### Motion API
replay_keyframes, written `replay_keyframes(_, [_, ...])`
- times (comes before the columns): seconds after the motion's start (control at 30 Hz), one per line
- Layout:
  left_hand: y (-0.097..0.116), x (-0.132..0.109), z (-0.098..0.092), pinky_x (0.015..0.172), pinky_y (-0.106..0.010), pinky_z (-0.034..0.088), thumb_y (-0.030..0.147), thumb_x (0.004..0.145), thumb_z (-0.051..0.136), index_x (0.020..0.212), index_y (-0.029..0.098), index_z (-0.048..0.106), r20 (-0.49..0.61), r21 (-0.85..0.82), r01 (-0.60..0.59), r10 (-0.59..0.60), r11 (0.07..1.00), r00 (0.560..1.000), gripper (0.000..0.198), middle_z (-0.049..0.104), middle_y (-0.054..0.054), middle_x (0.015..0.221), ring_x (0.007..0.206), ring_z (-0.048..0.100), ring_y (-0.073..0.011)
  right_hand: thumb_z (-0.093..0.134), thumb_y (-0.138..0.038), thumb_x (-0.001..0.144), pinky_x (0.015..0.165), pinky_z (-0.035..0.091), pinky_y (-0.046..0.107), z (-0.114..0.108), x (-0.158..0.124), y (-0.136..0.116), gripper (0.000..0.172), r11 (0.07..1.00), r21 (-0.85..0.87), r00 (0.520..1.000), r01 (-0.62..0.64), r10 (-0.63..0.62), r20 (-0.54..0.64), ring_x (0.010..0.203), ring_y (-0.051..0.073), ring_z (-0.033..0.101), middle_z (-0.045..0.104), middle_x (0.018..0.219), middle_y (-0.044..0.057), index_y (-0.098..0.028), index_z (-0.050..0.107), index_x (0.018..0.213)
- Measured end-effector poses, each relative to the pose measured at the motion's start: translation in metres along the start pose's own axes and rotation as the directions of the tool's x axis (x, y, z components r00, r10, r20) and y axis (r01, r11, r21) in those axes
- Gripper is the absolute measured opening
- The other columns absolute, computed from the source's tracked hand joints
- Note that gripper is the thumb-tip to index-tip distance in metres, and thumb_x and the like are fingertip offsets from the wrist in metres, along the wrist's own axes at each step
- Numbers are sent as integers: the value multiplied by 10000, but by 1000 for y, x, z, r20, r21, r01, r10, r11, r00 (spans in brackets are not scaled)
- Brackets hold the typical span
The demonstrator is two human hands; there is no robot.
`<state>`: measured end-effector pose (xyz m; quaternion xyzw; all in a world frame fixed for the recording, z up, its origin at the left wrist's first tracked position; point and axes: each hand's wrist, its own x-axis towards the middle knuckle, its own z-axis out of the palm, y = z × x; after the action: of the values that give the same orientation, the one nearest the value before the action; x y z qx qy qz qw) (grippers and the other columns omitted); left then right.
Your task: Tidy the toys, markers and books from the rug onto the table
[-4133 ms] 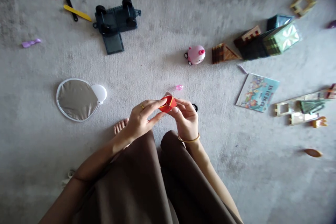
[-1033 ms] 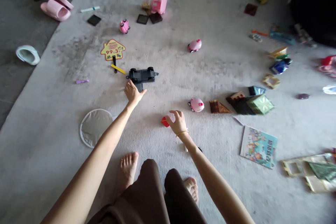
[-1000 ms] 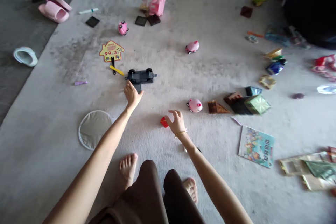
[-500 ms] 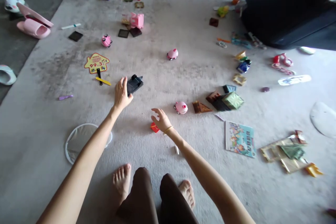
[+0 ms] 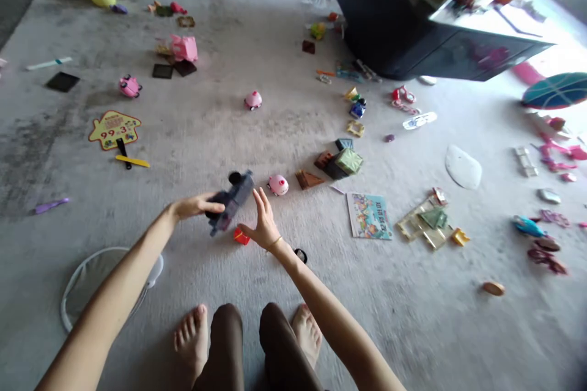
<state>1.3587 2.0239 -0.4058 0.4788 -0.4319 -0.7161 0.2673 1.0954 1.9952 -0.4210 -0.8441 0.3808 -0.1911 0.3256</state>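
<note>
My left hand is closed on a dark toy car, whose black wheels show at its edges; it is tilted and a little blurred. Just right of the car is my right hand, fingers spread, holding nothing. Below the car, by my right thumb, lies a small red block. A pink toy car rests on the floor beyond my right fingertips. Close to my right wrist is a small black ring-shaped piece, partly behind the forearm.
Brown and green blocks and a picture book lie to the right. A yellow house-shaped card is at left, above a round white-rimmed mesh piece. A dark cabinet stands at the back right. Many small toys are scattered around.
My left hand has lifted the dark toy car and brought it nearer to my right hand. The right hand has turned its spread fingers up beside it. The view has swung right.
</note>
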Motion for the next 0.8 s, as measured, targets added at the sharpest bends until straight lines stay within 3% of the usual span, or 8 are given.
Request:
replay_keyframes(0.13, [4, 29, 30, 755, -283, 515, 518, 605, 819, 1042, 151, 625, 320, -232, 178, -98, 956, 942, 603, 697, -70, 964, 848, 655, -193, 694, -241, 755, 1153, 246, 608, -35, 7, 15, 922, 923, -304, 969, 236, -245, 8, 1496, 373, 103, 92, 1618, 192, -194, 207, 1537])
replay_keyframes(0.23, [20, 58, 34, 803, -301, 513, 521, 541, 850, 1059, 164, 621, 432, -140, 244, -162, 960, 887, 669, 693, -64, 1001, 902, 655, -206, 665, -205, 741, 1148, 256, 589, -60, 15, 21, 685, 863, -374, 940, 339, -332, 84, 1475, 379, 164, 291, 1553, 160, -217, 461, 1395])
replay_keyframes(0.3, [37, 73, 39, 841, -322, 510, 555, 621, 784, 1123, 165, 607, 383, 31, 167, -166, 986, 909, 660, 682, -76, 1064, 967, 646, -224, 684, -225, 701, 1142, 271, 550, -76, 13, 25, 624, 866, -385, 948, 319, -285, 144, 1399, 363, 311, 486, 1395, 146, -215, 540, 1308])
replay_keyframes(0.4, [65, 89, 61, 965, -380, 472, 519, 781, 640, 1314, 164, 510, 108, 390, -12, -33, 921, 994, 653, 624, -117, 1235, 1126, 595, -255, 737, -278, 596, 1037, 393, 480, -97, -2, 38, 735, 911, -406, 991, 76, -24, 132, 1163, 321, 506, 587, 1185, 130, -188, 533, 1296])
replay_keyframes(0.47, [80, 100, 87, 1077, -439, 384, 445, 783, 655, 1428, 178, 397, -25, 596, -54, 86, 801, 996, 744, 525, -150, 1378, 1267, 499, -296, 752, -291, 560, 954, 443, 446, -109, -16, 54, 772, 914, -389, 986, -114, 153, 71, 1083, 309, 536, 582, 1146, 127, -181, 522, 1289])
replay_keyframes(0.53, [85, 114, 119, 1139, -482, 296, 410, 743, 713, 1484, 186, 314, -34, 791, -98, 203, 603, 979, 871, 437, -177, 1455, 1352, 405, -337, 762, -294, 553, 930, 450, 434, -119, -28, 71, 787, 917, -343, 972, -203, 231, 42, 1073, 308, 543, 579, 1141, 127, -180, 509, 1290])
replay_keyframes(0.67, [73, 150, 175, 1153, -470, 275, 429, 712, 768, 1529, 153, 195, 222, 963, -255, 276, 92, 935, 1035, 446, -199, 1438, 1353, 408, -349, 777, -280, 534, 929, 454, 457, -136, -45, 97, 849, 911, -360, 971, -200, 234, 54, 1095, 338, 535, 591, 1175, 164, -129, 487, 1317])
replay_keyframes(0.8, [55, 180, 205, 1141, -470, 288, 426, 617, 836, 1533, 144, 113, 337, 941, -338, 185, -25, 923, 1200, 377, -220, 1504, 1370, 397, -361, 786, -315, 577, 967, 443, 481, -148, -68, 124, 799, 913, -335, 964, -235, 262, 36, 1147, 355, 523, 588, 1228, 208, -91, 516, 1294])
